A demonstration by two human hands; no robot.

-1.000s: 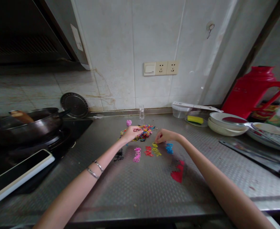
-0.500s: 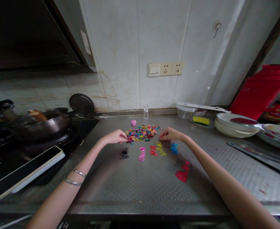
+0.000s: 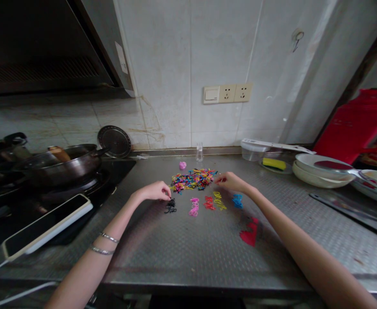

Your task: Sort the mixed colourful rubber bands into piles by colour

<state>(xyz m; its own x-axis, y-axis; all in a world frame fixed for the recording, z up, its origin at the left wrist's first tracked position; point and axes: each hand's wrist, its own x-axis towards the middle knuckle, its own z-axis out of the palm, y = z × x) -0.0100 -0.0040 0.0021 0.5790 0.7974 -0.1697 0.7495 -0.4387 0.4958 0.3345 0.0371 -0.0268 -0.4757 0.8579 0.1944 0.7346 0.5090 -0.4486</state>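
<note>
A mixed heap of small coloured rubber bands [image 3: 193, 180] lies on the metal counter. In front of it sit separate little piles: black bands [image 3: 170, 207], pink bands [image 3: 194, 207], red bands [image 3: 209, 203], yellow bands [image 3: 219, 201] and blue bands [image 3: 237, 201]. My left hand [image 3: 158, 191] is closed in a pinch just above the black pile, with a bit of black band at its fingertips. At the heap's right edge, my right hand [image 3: 230, 182] has its fingers pinched together; what they hold, if anything, is too small to make out.
Behind the heap stand a small clear bottle [image 3: 199, 152] and a pink ball-like item [image 3: 182, 165]. A torn red piece [image 3: 250, 232] lies near my right forearm. At left are a phone [image 3: 46, 226] and a pan [image 3: 62, 167]; at right, bowls [image 3: 320, 176] and a yellow sponge [image 3: 273, 163].
My left hand has moved from the heap's left edge toward me, to the black pile. My right hand stays by the heap's right edge. The view has shifted slightly.
</note>
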